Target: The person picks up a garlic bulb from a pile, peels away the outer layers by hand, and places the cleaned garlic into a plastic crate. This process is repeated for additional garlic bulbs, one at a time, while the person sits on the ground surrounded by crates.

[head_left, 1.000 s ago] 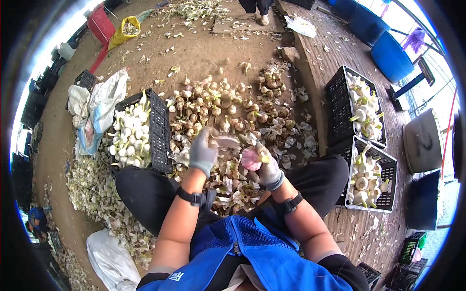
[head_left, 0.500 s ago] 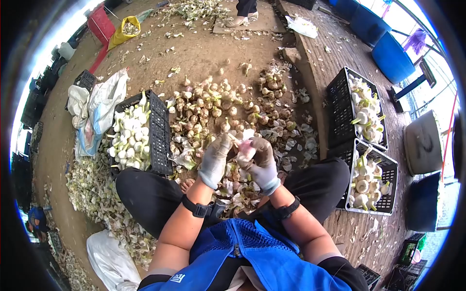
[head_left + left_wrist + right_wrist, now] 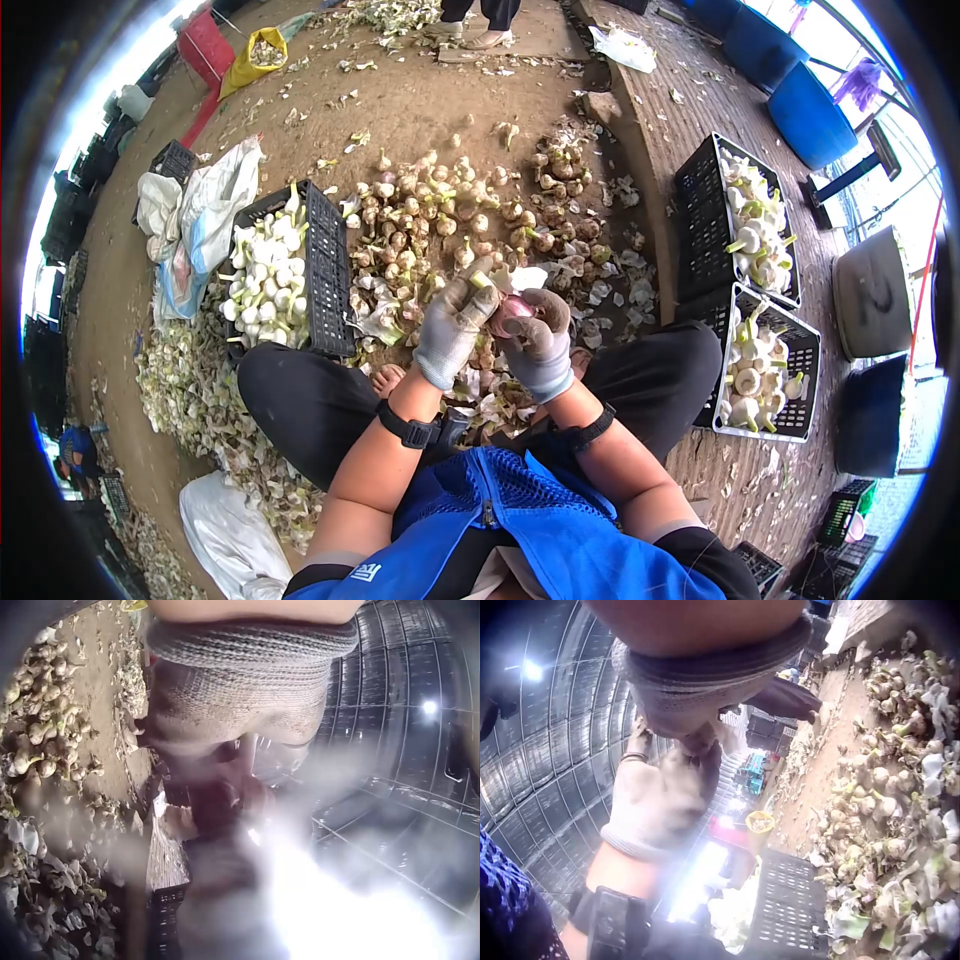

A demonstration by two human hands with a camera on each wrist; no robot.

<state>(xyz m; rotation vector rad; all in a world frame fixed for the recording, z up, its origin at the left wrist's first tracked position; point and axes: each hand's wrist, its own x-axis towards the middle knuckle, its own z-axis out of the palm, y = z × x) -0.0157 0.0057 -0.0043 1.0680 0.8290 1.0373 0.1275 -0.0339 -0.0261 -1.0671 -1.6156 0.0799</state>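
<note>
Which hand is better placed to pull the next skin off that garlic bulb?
Probably the left hand: its fingers sit on the garlic bulb at its top, while the right hand cups it.

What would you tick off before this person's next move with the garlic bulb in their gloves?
1. Left hand and right hand both hold the bulb: ok.
2. Bulb peeled clean: pink skin shows, not ok.
3. Stem trimmed: fingers hide it, cannot tell.
4. Right crate has room: ok.
5. Left crate has room: looks heaped, cannot tell.
6. Pile of unpeeled garlic close ahead: ok.
</note>
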